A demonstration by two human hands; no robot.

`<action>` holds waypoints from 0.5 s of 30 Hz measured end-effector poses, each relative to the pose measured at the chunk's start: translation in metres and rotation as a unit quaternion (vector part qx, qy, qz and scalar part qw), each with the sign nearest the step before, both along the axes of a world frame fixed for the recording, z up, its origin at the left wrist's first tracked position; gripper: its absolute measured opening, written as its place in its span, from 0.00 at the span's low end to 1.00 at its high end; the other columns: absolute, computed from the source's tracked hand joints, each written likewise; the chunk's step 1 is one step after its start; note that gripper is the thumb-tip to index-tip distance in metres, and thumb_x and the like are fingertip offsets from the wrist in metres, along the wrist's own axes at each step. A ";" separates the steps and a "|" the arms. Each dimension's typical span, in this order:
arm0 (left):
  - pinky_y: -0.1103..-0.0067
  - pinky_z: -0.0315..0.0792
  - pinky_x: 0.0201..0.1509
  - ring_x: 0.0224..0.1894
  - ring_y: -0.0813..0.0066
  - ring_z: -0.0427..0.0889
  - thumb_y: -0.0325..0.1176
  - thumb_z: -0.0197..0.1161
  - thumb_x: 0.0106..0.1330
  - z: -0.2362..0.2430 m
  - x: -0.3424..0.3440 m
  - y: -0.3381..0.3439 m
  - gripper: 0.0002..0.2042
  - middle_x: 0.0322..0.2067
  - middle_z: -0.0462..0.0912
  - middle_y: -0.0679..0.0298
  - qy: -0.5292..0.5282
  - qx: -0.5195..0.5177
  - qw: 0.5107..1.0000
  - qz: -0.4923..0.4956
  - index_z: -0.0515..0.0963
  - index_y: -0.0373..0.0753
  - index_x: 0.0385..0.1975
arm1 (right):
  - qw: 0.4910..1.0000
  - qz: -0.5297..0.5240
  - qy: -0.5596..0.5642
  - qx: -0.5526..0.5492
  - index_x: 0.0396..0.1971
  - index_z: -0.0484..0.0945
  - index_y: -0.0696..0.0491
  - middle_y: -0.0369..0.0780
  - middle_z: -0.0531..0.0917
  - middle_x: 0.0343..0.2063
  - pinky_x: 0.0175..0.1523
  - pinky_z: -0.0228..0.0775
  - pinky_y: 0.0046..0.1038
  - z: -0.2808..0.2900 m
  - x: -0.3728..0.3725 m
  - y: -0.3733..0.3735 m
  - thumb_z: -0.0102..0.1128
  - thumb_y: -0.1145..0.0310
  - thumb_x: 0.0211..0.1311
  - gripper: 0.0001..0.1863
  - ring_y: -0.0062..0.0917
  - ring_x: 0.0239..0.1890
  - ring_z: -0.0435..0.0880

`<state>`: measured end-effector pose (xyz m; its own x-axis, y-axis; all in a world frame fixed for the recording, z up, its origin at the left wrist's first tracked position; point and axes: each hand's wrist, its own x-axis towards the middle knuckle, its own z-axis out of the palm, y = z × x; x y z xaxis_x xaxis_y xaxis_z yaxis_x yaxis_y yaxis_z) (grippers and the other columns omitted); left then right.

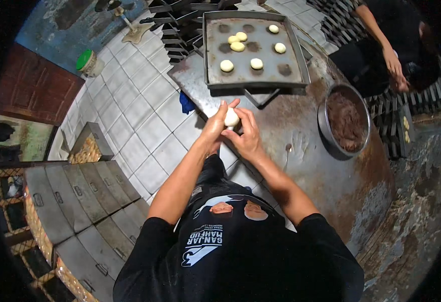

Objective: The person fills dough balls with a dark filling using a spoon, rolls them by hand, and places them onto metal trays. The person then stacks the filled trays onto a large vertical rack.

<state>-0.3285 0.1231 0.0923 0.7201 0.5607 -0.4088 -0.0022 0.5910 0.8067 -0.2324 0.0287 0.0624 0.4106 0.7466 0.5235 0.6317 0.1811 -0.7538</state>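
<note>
A pale round dough ball point(231, 118) is held between my two hands, just in front of the table's near left part. My left hand point(213, 127) cups it from the left, and my right hand point(247, 135) closes its fingers round the other side. Beyond my hands a square metal baking tray point(268, 59) bears several pale dough balls, among them one point(256, 64) at its near side. Three of them sit bunched together toward the tray's upper middle. Dark round stains mark the tray's surface.
To the right a metal bowl point(324, 125) of brown paste point(348, 118) stands on the worn table point(301, 196). Near it lies a spoon point(288, 149). Another person's hand point(394, 68) shows at upper right. Grey metal boxes point(54, 201) stand at left, beside the tiled floor point(145, 116).
</note>
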 end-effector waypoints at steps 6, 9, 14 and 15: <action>0.76 0.66 0.65 0.61 0.73 0.74 0.51 0.49 0.80 -0.035 0.061 0.107 0.27 0.56 0.81 0.59 0.030 0.108 0.991 0.075 0.82 0.28 0.50 | 0.705 0.103 0.686 -0.144 0.58 0.72 0.58 0.40 0.82 0.51 0.53 0.75 0.27 -0.003 0.048 0.133 0.51 0.51 0.78 0.25 0.24 0.49 0.82; 0.79 0.70 0.63 0.56 0.75 0.78 0.47 0.51 0.80 -0.061 0.090 0.172 0.28 0.57 0.80 0.56 -0.051 0.098 0.994 0.020 0.67 0.31 0.69 | 0.710 0.123 0.654 -0.231 0.53 0.75 0.60 0.43 0.83 0.47 0.51 0.81 0.33 0.004 0.123 0.199 0.52 0.58 0.78 0.19 0.27 0.45 0.85; 0.75 0.69 0.67 0.63 0.69 0.75 0.34 0.58 0.75 -0.062 0.067 0.250 0.29 0.67 0.70 0.51 0.081 0.204 0.974 0.046 0.59 0.34 0.73 | 0.945 -0.205 -0.111 -0.230 0.52 0.75 0.64 0.55 0.83 0.45 0.51 0.74 0.44 -0.067 0.264 0.291 0.62 0.54 0.68 0.27 0.47 0.47 0.83; 0.75 0.69 0.66 0.62 0.70 0.77 0.28 0.56 0.75 -0.099 0.044 0.251 0.26 0.66 0.72 0.53 -0.021 0.172 0.979 0.106 0.62 0.34 0.72 | 0.908 -0.152 -0.204 -0.332 0.55 0.73 0.64 0.56 0.79 0.53 0.57 0.70 0.45 -0.082 0.274 0.305 0.58 0.54 0.71 0.27 0.49 0.54 0.79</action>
<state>-0.2845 0.3741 -0.0067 0.5856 0.7982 -0.1412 -0.1332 0.2666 0.9546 0.0421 0.3338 -0.0198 0.5238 0.8379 0.1536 0.8275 -0.4577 -0.3251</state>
